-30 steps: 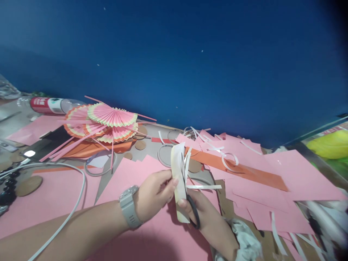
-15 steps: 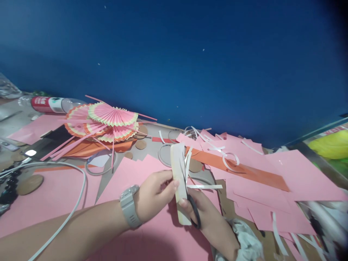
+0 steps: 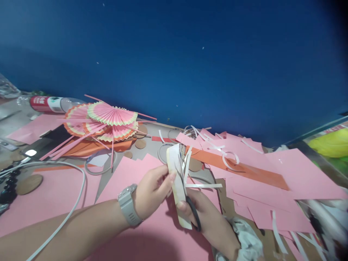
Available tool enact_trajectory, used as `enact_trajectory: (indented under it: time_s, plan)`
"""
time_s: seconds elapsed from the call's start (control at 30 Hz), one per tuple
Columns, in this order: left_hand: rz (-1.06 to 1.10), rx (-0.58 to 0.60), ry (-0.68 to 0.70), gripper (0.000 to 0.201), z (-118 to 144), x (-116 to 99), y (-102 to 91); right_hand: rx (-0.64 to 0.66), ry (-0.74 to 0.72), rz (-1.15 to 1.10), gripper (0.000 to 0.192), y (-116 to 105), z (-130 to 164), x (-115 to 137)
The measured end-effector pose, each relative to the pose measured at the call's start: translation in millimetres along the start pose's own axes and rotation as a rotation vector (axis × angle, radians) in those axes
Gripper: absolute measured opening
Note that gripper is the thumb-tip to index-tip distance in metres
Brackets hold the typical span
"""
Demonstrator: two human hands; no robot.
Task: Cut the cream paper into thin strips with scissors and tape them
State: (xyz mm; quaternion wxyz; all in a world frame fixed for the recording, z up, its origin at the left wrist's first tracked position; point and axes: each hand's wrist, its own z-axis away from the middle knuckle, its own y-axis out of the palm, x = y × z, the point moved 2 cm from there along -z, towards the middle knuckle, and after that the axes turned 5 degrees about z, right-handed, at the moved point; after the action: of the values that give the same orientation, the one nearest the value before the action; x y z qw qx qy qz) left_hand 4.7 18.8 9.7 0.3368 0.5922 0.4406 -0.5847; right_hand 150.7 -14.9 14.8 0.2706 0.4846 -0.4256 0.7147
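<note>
In the head view, the left hand pinches a cream paper strip between thumb and fingertips, holding it upright above the pink sheets on the table. The right hand is closed through the black handle of the scissors, their blades at the strip's cut fringe. Folded paper fans lie well apart, far left.
</note>
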Motion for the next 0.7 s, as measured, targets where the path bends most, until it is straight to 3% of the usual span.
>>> enact_trajectory:
  time_s: [0.7]
  plan:
    - [-0.025, -0.024, 0.012, 0.030, -1.3, -1.6, 0.6, -0.001, 0.047, -0.036, 0.034, 1.1, 1.0, -1.4]
